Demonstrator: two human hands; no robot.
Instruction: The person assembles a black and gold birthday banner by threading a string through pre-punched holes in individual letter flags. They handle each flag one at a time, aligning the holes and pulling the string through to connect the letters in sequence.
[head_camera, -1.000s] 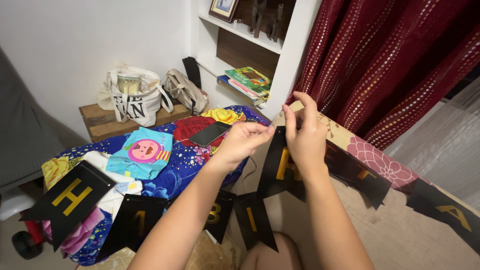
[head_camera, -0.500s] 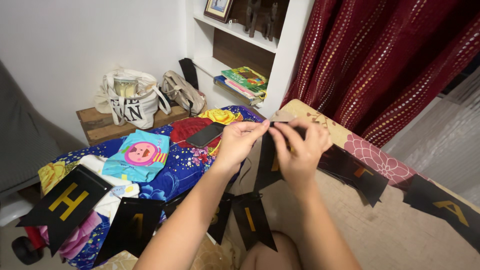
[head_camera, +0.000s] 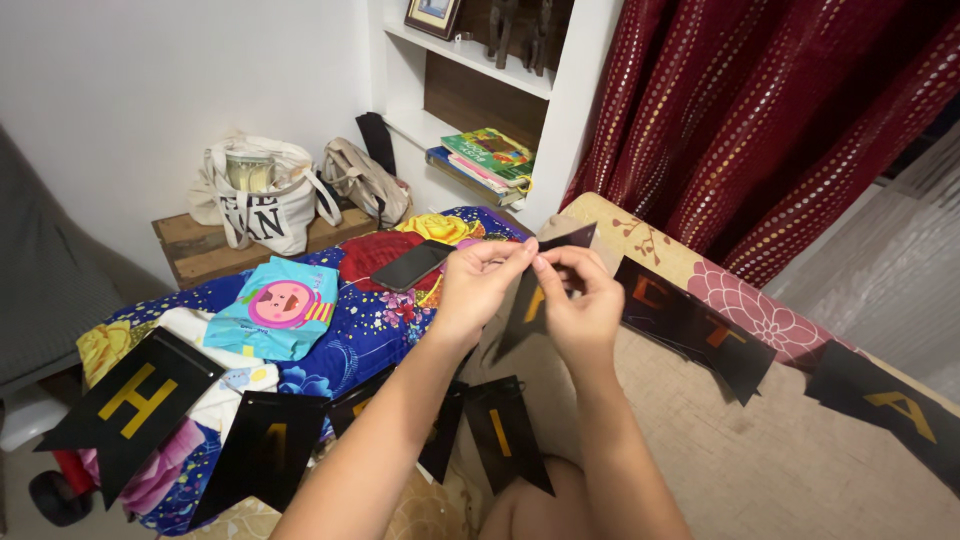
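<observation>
**Both hands pinch one black banner flag above the bed**

At far left a black pennant with a gold letter (head_camera: 135, 398) hangs off the edge of the floral bedspread (head_camera: 370, 325), and a second black pennant (head_camera: 265, 450) hangs just beside it, lower down. Behind them, on a low wooden crate (head_camera: 185, 240), sits a white tote bag (head_camera: 255, 195) next to a beige handbag (head_camera: 362, 180). On the bedspread lie a light-blue cartoon pouch (head_camera: 280, 305) and a dark phone (head_camera: 412, 265).

In the middle, the left hand (head_camera: 478, 285) has its thumb and forefinger pressed together on the top edge of the black flag (head_camera: 530, 300), which is held up, tilted, in front of the bed's edge. The right hand (head_camera: 580, 305) meets it from the other side, fingers (head_camera: 552, 268) pinching the same top corner; the two hands touch there. Below them another pennant (head_camera: 505, 440) dangles near the person's knee.

To the right, more black flags (head_camera: 700, 325) lie on the beige floral mattress (head_camera: 760, 440), with one further flag (head_camera: 895, 410) at the far right, under the red dotted curtain (head_camera: 760, 130).
</observation>
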